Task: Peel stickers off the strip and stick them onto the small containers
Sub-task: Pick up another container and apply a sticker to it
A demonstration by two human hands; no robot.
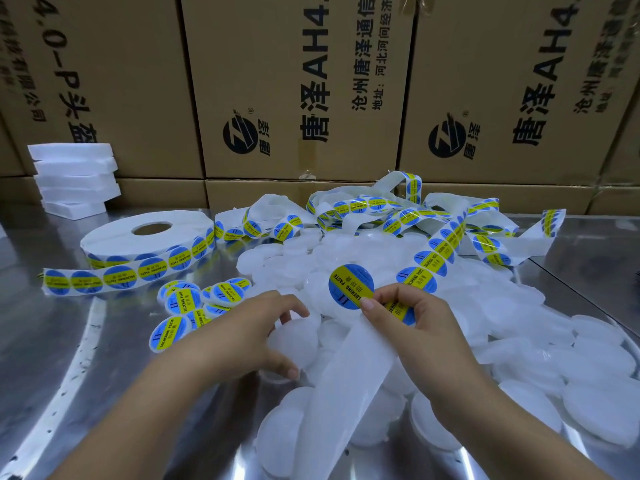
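1. Left hand (pixel 256 337): fingers curled round one blank container (pixel 294 341), toward the surface's (pixel 69 358) near edge.
2. Right hand (pixel 415 327): thumb and fingers pinch the strip (pixel 437 252) at a half-lifted sticker (pixel 350 285).
3. Recommended: bend the bare backing (pixel 346 393) sharply away, hold the sticker by its rim, centre it, press outward.
4. Labelled containers (pixel 183 306) lie toward the left edge and unlabelled containers (pixel 588 403) toward the right; contents cannot be seen.
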